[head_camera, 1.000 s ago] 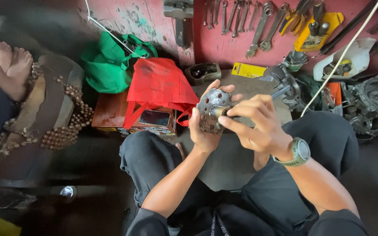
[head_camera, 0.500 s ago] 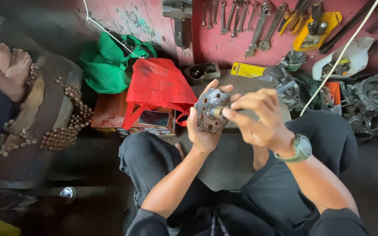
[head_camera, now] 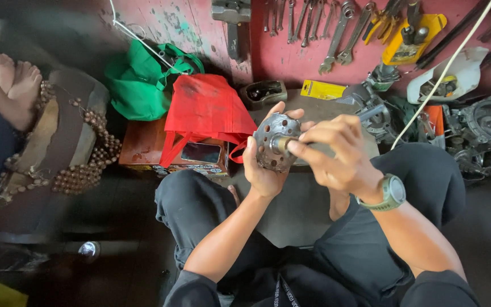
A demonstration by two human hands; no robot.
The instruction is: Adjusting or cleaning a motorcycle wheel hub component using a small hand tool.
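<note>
Down over our lap, between the knees, we've got a round metal part (head_camera: 276, 142) up in both hands. It's a greyish disc with a ring of holes around its face and a short stub sticking out of the middle. Our left hand (head_camera: 263, 170) cups it from behind and below, fingers curled around the rim, so that hand is closed around the disc. Our right hand (head_camera: 336, 153) comes in from the side with thumb and fingertips pinched narrow on that centre stub; whether it's actually gripping something small there we can't tell, the fingers cover it. A green-grey wristwatch (head_camera: 392, 192) sits on the right wrist.

Just behind the disc there's a red cloth bag (head_camera: 205, 111) slumped over a small brown box (head_camera: 143, 149), and a green bag (head_camera: 140, 79) beside that, against the red wall (head_camera: 291, 54). Wrenches (head_camera: 336, 31) hang in a row on the wall, with a yellow tool (head_camera: 410, 40) near them. Off to the right, well apart from our hands, lies a pile of grey engine parts (head_camera: 487, 128). At far left, someone else's bare feet (head_camera: 15, 77) rest on a seat draped with wooden beads (head_camera: 83, 170).
</note>
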